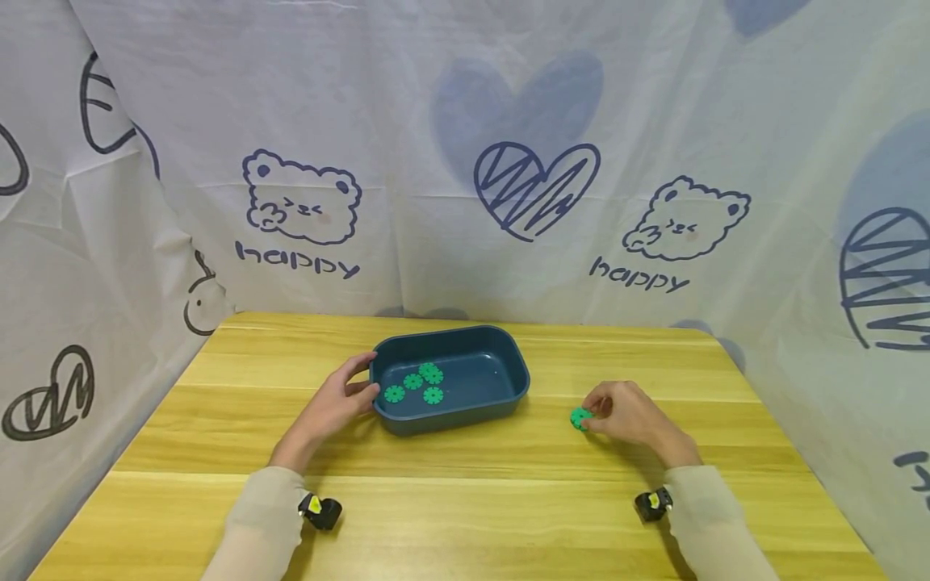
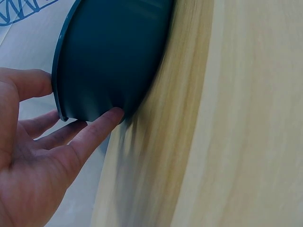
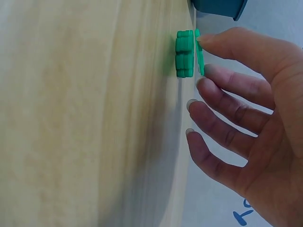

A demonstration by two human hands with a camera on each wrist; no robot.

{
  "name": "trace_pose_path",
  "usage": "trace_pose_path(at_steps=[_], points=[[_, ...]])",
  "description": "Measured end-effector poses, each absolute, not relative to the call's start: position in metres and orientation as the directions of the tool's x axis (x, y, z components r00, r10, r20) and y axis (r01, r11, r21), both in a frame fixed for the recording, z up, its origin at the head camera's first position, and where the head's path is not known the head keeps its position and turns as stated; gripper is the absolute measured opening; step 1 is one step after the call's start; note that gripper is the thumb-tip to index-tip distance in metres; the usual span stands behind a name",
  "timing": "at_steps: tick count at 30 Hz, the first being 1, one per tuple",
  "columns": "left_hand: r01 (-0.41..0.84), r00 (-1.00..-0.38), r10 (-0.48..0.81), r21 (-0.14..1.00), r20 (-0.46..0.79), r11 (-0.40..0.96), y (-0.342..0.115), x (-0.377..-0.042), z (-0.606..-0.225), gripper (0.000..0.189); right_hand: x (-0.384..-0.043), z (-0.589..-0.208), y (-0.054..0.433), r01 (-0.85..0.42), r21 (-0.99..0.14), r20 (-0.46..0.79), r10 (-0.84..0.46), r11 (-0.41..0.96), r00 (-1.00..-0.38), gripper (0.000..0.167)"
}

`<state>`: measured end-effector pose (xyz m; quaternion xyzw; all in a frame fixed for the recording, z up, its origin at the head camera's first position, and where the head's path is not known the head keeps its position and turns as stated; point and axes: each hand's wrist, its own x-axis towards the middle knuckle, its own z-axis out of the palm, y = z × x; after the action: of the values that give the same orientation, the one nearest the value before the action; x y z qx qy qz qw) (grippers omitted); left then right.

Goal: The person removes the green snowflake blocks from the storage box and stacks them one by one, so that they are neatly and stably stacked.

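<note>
My right hand (image 1: 628, 413) pinches a thin green notched disc (image 3: 200, 52) between thumb and fingertip, the other fingers loosely bent. Right against it, in the right wrist view, stands a short stack of matching green discs (image 3: 184, 54) on the table. My left hand (image 1: 336, 403) touches the left end of a dark blue-green rectangular tub (image 1: 450, 420). In the left wrist view, one fingertip meets the tub's rim while a fairly straight finger (image 2: 97, 130) lies along its outer wall. Several green discs (image 1: 412, 381) lie flat inside the tub, toward its left side.
Light wood-grain table (image 1: 465, 500) under everything, its far edge close behind the tub. A white cloth (image 1: 421, 97) printed with hearts and bears hangs behind and at both sides. Small black cameras (image 1: 320, 512) sit on both wrists.
</note>
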<state>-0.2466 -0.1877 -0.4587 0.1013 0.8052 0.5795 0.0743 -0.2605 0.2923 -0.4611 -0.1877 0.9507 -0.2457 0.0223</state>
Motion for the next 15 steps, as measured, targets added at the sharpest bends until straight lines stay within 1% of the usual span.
trace_pose_path(at_steps=[15], points=[[0.078, -0.969, 0.248, 0.949, 0.000, 0.306, -0.1879, -0.2472, -0.4593, 0.060, -0.2597, -0.4645, 0.2953, -0.349, -0.459, 0.056, -0.366, 0.817, -0.929, 0.020]])
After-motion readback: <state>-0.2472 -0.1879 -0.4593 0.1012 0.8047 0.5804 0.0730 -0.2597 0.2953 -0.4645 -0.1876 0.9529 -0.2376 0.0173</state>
